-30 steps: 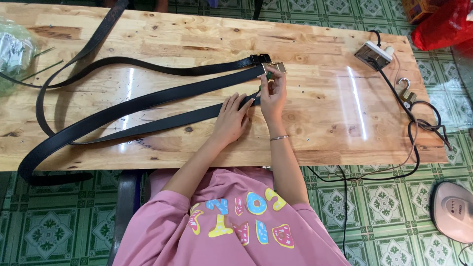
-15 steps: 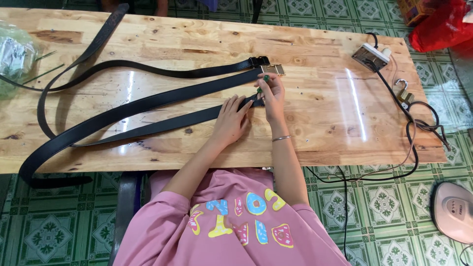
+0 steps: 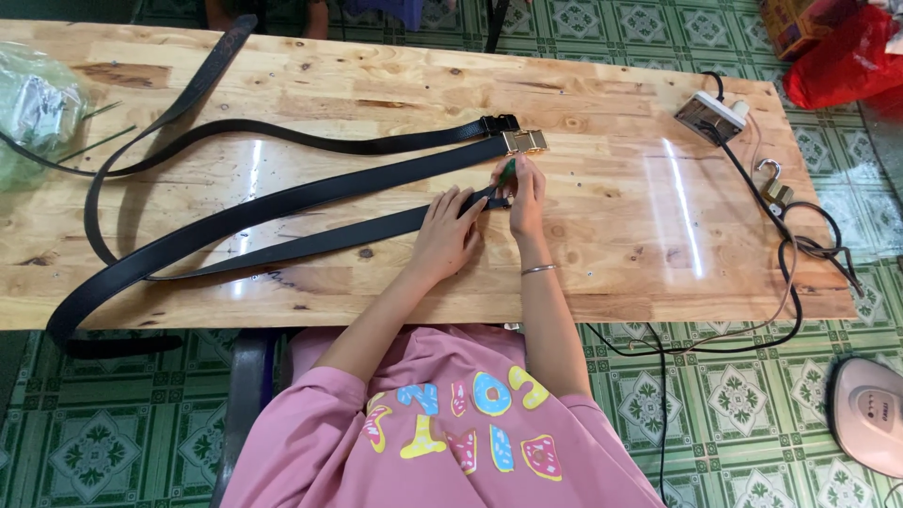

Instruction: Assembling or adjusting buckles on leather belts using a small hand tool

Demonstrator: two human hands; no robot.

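Presently, reading left to right from the long wooden plank table: a clear bag of small metal parts lay at the table's far left end. Long black leather belts looped across its left half, two ending near the table's middle, one in a gold-coloured metal buckle.

At the table's middle the left hand lay flat on the free end of a third black belt strap, fingers together, pressing it down. Just right of it, the right hand pinched a small green-handled tool at the strap tip; the working end was hidden.

Judged step: working the strap tip with the tool. The next move would call for steady pressure on the strap and a square tool.

At the table's right end sat a white power strip, black cables and a metal hook.
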